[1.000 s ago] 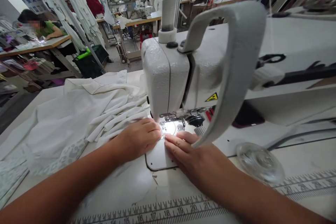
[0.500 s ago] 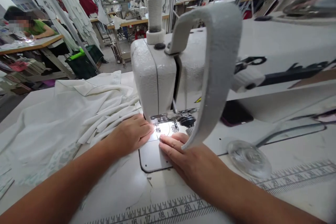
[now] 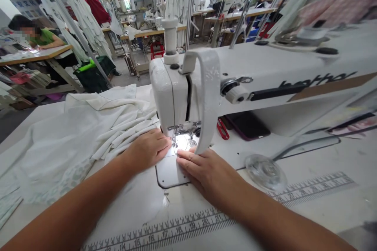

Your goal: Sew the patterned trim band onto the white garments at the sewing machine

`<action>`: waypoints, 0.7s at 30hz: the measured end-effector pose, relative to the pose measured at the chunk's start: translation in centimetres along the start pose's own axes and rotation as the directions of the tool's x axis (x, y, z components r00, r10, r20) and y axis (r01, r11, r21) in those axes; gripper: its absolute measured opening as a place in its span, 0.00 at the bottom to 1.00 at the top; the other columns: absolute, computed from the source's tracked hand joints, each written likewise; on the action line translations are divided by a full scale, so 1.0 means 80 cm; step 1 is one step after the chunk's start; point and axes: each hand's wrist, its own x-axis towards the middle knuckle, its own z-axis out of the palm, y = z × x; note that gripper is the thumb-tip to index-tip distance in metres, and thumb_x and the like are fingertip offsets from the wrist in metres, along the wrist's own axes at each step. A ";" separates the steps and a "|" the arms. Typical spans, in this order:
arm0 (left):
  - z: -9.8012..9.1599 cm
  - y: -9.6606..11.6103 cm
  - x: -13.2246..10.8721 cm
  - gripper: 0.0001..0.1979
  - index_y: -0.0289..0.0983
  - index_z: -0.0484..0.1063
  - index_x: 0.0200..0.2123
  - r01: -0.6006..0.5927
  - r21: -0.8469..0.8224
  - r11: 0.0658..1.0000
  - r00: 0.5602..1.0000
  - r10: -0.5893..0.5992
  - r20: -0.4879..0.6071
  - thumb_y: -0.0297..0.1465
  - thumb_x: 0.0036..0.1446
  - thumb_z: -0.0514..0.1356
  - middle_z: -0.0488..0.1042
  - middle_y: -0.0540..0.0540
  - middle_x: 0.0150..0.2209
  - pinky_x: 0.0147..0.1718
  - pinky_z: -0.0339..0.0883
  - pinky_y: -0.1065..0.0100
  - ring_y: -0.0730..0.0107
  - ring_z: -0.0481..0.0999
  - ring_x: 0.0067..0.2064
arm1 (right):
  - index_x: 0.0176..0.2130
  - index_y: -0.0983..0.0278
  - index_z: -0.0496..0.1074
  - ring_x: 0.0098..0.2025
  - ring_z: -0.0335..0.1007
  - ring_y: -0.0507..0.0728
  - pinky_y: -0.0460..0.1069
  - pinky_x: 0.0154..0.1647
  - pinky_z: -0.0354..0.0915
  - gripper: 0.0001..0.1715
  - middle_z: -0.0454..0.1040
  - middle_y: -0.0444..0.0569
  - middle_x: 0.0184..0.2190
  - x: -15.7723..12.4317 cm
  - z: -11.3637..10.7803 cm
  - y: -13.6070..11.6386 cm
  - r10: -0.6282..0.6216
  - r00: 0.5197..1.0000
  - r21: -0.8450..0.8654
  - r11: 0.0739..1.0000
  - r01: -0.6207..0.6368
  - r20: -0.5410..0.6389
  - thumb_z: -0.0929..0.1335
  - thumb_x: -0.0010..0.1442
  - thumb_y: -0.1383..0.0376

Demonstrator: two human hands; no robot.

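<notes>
My left hand rests at the left of the sewing machine's needle area, its fingers bent and pressed together against the white fabric. The fabric lies in loose folds behind and left of that hand. My right hand lies low on the metal needle plate, fingers stretched toward the lit presser foot. Nothing shows clearly under its fingertips. The white sewing machine stands over both hands, and its curved white bar comes down just behind my right hand.
Red thread snips and a dark phone lie under the machine arm. A clear round disc sits right of my right wrist. A printed ruler strip runs along the front. A person in green sits at another table.
The view has shifted, so the machine looks smaller and the red snips have come into sight. Both hands stay at nearly the same place beside the presser foot.
</notes>
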 end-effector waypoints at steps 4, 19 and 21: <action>0.002 -0.002 -0.001 0.11 0.36 0.71 0.30 -0.001 -0.022 1.000 1.000 0.001 -0.015 0.27 0.64 0.51 0.73 0.47 0.28 0.37 0.69 0.67 0.69 0.71 0.34 | 0.42 0.64 0.73 0.47 0.70 0.58 0.55 0.44 0.67 0.10 0.76 0.49 0.47 0.002 -0.003 0.000 -0.011 1.000 0.007 1.000 0.011 -0.024 0.63 0.66 0.71; -0.031 0.006 -0.046 0.21 0.33 0.68 0.51 0.335 -0.116 0.935 0.936 -0.317 0.152 0.40 0.60 0.59 0.70 0.36 0.54 0.56 0.63 0.57 0.56 0.67 0.57 | 0.47 0.62 0.75 0.49 0.70 0.59 0.57 0.48 0.71 0.17 0.75 0.51 0.50 0.004 -0.002 0.019 -0.124 0.992 -0.040 0.991 0.124 -0.002 0.60 0.68 0.64; -0.057 0.034 -0.074 0.37 0.33 0.62 0.59 0.408 -0.142 0.902 0.891 -0.359 0.279 0.50 0.53 0.62 0.63 0.34 0.60 0.57 0.61 0.52 0.50 0.61 0.61 | 0.48 0.62 0.75 0.49 0.70 0.59 0.57 0.49 0.71 0.17 0.76 0.50 0.49 0.002 0.000 0.021 -0.129 0.992 -0.038 0.991 0.128 -0.007 0.60 0.68 0.64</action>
